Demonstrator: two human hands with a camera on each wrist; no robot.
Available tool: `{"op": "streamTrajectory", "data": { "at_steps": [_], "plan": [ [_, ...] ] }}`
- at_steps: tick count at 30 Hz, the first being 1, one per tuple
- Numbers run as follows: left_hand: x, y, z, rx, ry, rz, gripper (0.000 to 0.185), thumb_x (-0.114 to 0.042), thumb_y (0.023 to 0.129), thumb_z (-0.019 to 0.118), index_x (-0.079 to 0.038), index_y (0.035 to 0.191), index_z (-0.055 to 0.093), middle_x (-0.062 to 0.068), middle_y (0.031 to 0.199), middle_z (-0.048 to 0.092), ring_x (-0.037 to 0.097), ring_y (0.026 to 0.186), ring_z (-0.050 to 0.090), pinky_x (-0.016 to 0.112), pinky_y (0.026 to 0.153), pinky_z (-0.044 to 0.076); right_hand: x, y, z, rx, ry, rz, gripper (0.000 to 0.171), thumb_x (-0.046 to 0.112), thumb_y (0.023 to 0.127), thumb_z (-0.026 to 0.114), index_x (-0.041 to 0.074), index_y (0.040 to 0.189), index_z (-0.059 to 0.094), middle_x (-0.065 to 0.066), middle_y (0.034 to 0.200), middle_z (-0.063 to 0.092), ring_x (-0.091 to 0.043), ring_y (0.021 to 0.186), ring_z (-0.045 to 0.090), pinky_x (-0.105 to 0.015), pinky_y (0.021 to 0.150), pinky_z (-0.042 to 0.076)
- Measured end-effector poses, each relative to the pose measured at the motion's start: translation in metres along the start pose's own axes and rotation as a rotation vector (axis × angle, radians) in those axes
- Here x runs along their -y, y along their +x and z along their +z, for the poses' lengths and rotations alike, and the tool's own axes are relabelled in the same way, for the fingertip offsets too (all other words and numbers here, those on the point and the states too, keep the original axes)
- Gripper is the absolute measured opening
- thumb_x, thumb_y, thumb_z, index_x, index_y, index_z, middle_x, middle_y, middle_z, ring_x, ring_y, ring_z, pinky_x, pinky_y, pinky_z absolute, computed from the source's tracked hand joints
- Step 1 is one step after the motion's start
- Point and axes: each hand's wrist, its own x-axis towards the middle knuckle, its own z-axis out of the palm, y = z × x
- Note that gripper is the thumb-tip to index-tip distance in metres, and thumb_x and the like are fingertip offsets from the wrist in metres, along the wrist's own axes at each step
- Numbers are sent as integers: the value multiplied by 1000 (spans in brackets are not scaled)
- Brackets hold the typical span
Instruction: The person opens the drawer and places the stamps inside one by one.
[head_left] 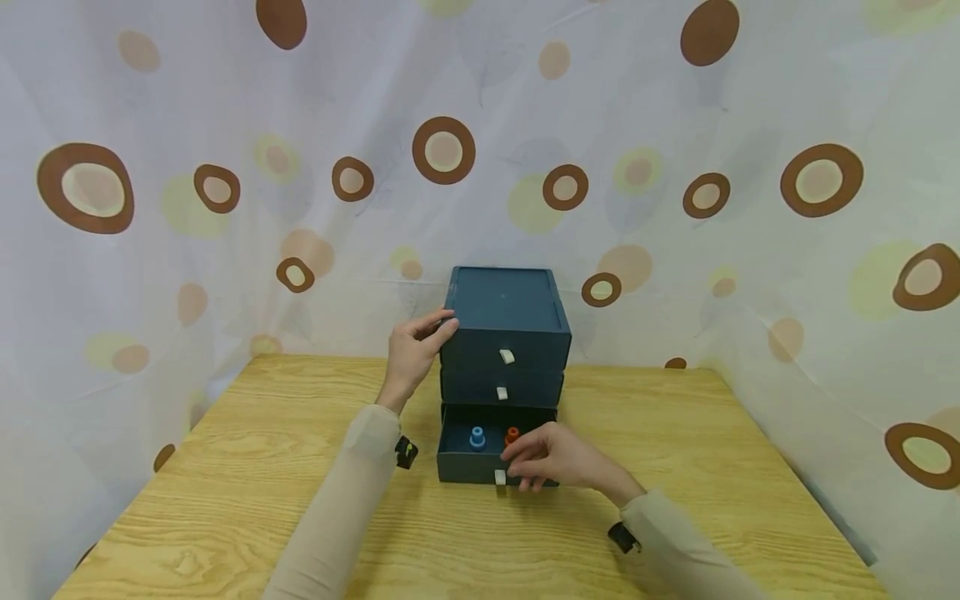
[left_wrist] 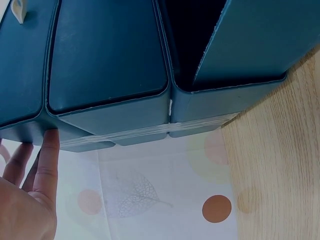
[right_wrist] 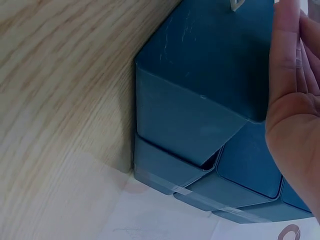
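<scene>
Nearest to the person, the two sleeves lie over the front part of the wooden table [head_left: 247,467], and a small black device sits on each wrist. The right hand [head_left: 558,461] rests at the front wall of the bottom drawer [head_left: 480,462], close to the right end of that wall. Its fingers are bent down over the front edge, beside the small white pull tab [head_left: 499,477]. Whether they really pinch the tab or only lie on the wall, I cannot tell; in the right wrist view the fingers look rather straight along the blue surface.

The bottom drawer is pulled out toward the front edge of the table. Inside it stand two small pieces, a blue piece [head_left: 477,437] on the left and an orange piece [head_left: 512,435] on the right, near each other but apart. The right hand's fingers partly cover the space in front of the orange piece.

Behind, the dark blue drawer cabinet [head_left: 504,321] stands about in the middle of the table, toward its back edge. Its two upper drawers are closed, each with a white tab on the front. The left hand [head_left: 414,350] presses against the upper left side of the cabinet with straight fingers; it holds nothing.

Farthest away, a pale curtain [head_left: 675,125] with brown and yellow circles hangs around the back and both sides of the table.
</scene>
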Motion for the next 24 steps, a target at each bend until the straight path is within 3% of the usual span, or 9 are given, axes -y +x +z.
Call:
{"op": "streamTrajectory", "data": {
  "at_steps": [9,19,24],
  "plan": [
    [0,0,0,0,-4,4,37,-43,90,69,-22,120,72,-2,138,60,19,109,63,28,79,50,3,-1,7,40,-78,5,25,9,95,63,-1,118,69,-20,98,74,-32,82,73,-41,70,60],
    [-1,0,1,-1,-4,7,39,-44,90,69,-20,121,72,0,140,59,20,115,61,41,94,52,3,2,13,39,-183,24,23,9,96,62,2,116,70,-14,95,75,-24,78,73,-32,67,60],
    [-1,-1,1,-3,-10,2,37,-42,91,69,-20,121,72,0,139,59,20,116,61,43,97,51,1,1,18,57,-230,38,23,6,96,60,2,117,70,-13,101,74,-22,81,72,-26,70,58]
  ]
}}
